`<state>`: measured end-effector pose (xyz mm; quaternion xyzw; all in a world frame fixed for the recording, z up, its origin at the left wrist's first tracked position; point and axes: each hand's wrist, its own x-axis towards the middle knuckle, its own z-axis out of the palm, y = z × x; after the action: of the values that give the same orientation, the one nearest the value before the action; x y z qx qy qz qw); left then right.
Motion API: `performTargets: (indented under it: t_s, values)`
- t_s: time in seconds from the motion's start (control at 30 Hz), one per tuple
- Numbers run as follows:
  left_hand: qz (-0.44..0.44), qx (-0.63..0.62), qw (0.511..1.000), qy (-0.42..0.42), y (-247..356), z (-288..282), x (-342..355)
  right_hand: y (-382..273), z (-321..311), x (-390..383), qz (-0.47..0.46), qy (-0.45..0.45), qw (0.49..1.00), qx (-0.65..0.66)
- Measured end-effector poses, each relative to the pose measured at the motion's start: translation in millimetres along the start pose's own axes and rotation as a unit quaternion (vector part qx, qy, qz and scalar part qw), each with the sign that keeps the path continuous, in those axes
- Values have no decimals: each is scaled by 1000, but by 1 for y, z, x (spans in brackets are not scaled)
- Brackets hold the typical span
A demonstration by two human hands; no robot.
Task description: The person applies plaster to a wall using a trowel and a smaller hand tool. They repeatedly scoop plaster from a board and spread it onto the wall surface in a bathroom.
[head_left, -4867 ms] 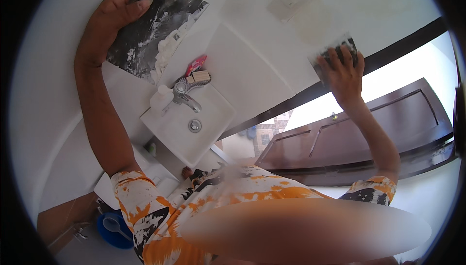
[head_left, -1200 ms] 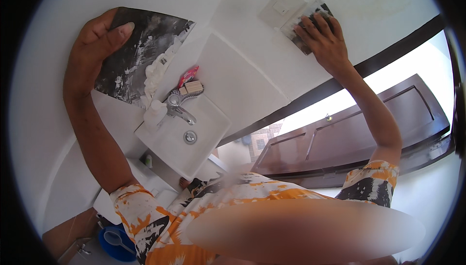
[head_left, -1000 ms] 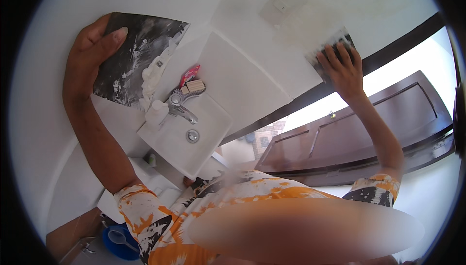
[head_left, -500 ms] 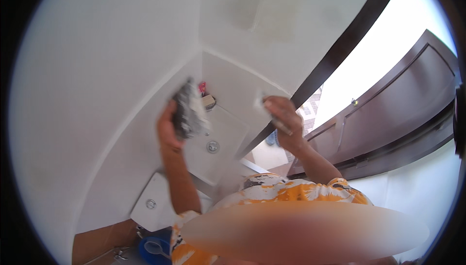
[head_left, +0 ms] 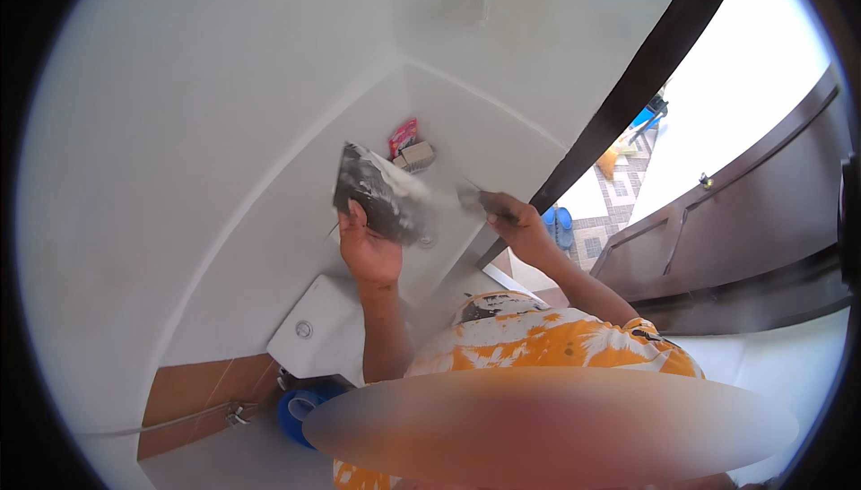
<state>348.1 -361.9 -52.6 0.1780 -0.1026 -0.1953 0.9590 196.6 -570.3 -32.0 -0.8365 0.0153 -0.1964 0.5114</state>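
Note:
My left hand [head_left: 370,252] grips a dark flat plate [head_left: 366,187] from below, its thumb on the surface. White paste, putty by its look, is smeared over the plate and heaped along its far edge. To the right, my right hand [head_left: 522,225] is wrapped round the handle of a putty knife [head_left: 469,195], whose blurred blade points left at the plate. A gap shows between blade and plate. Both hands are raised in front of the white walls of a corner.
A red packet [head_left: 404,135] and a beige block [head_left: 415,156] lie in the corner. Below left are a white cistern [head_left: 314,333], a blue bucket [head_left: 292,414] and a tap [head_left: 236,415]. At right stand a dark door frame [head_left: 619,100] and an open brown door [head_left: 744,221], with blue slippers [head_left: 563,221] beyond.
The plate has turned from nearly edge-on to show its smeared face, and my left hand has shifted right. The knife has swung to point at the plate. The whole view has shifted too.

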Motion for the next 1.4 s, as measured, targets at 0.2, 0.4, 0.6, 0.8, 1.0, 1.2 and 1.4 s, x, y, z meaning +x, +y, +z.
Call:
performTargets:
  t_s: [0.2, 0.4, 0.6, 0.8, 1.0, 1.2, 1.4]
  values:
    - [284, 321, 884, -186, -55, 31, -47, 11, -3, -20, 348, 22, 671, 655]
    - [338, 564, 650, -381, -62, 38, -69, 18, -42, -15, 356, -14, 674, 647]
    - [182, 748, 604, -206, -75, 16, -110, 10, -85, -30, 277, 31, 664, 694]
    - [-124, 110, 955, 246, -114, 16, -129, 7, -81, -54, -243, -162, 954, 72]
    - [-147, 18, 977, 155, -90, -6, -165, 56, -58, -77, -166, -221, 944, -182]
    - [205, -30, 952, 225, -6, -50, -265, 137, -36, -97, 273, -266, 921, 78]
    - [409, 17, 752, 517, 8, -145, -460, 184, 3, -118, 382, -295, 861, 162]
